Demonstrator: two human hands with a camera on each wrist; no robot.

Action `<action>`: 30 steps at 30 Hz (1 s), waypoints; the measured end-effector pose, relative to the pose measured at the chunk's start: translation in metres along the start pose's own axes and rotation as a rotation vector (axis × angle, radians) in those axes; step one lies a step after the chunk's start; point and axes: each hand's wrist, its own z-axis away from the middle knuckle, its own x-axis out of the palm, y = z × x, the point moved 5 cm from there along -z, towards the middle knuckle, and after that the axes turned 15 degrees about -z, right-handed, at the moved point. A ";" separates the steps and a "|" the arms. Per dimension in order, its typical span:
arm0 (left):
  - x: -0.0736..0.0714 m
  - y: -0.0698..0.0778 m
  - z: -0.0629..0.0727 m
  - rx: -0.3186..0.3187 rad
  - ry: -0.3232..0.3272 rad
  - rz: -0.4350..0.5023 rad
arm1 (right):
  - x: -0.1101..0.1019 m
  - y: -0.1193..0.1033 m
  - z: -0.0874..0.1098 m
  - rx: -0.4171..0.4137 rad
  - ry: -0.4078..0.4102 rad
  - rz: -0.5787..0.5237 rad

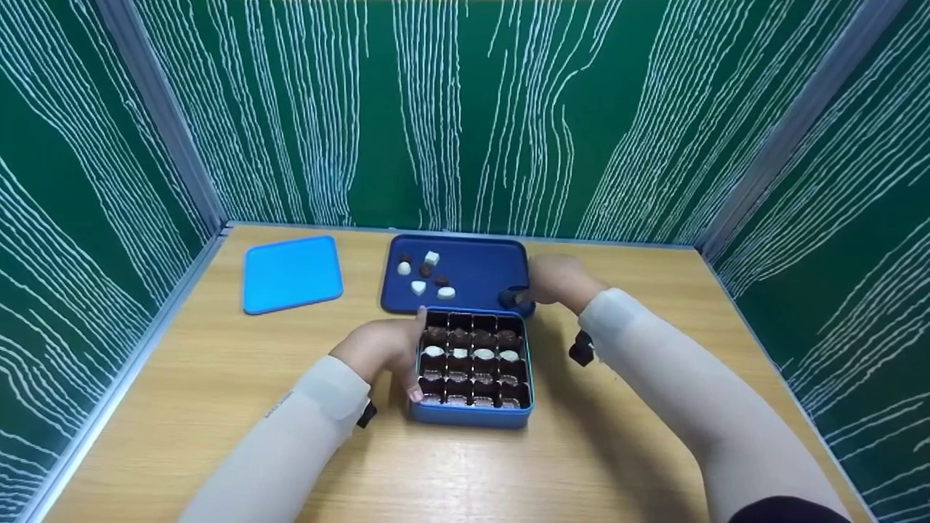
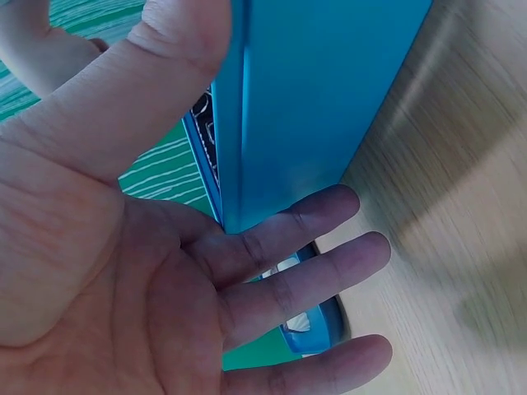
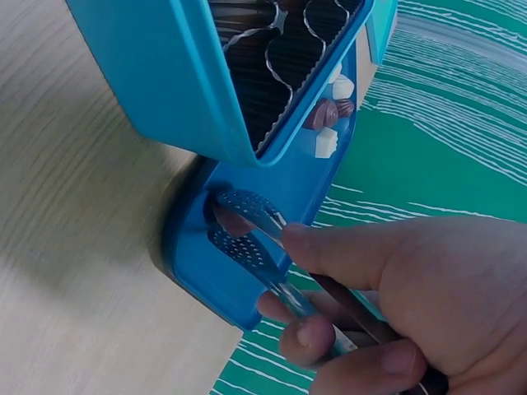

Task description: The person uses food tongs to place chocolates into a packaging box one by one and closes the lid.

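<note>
My left hand (image 1: 392, 349) rests against the left side of a blue tin (image 1: 472, 415), thumb and index finger spread along its wall and the other fingers extended past a corner. Inside the tin, a dark divided insert has dark chocolates (image 1: 482, 337) in its far row and white chocolates (image 1: 484, 354) in the row before it. Beyond the tin, my right hand (image 1: 559, 280) grips metal tongs (image 3: 288, 296) with perforated heads. The heads are over the right near corner of a dark blue tray (image 1: 483, 265). A brown chocolate (image 3: 232, 220) shows between them.
Loose white and dark chocolates (image 1: 446, 293) lie on the tray's left half. A light blue lid (image 1: 292, 274) lies at the back left of the wooden table (image 1: 290, 356). Green walls (image 1: 436, 109) with white lines surround the table at the back and sides.
</note>
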 end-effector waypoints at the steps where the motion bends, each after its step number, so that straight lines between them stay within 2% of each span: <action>1: 0.000 0.000 0.000 0.001 0.003 -0.003 | 0.000 0.000 0.000 -0.006 0.002 -0.003; 6: 0.000 -0.001 -0.001 0.010 0.014 -0.022 | -0.004 0.002 0.002 0.003 0.006 -0.040; 11: 0.001 -0.001 -0.001 0.019 0.018 -0.011 | -0.010 0.005 0.003 0.046 0.022 -0.092; 14: 0.001 -0.002 0.000 0.015 0.015 -0.001 | -0.010 0.005 0.003 0.056 0.005 -0.076; 30: 0.001 -0.003 -0.001 -0.002 -0.007 0.009 | 0.003 0.000 0.003 -0.017 0.000 -0.020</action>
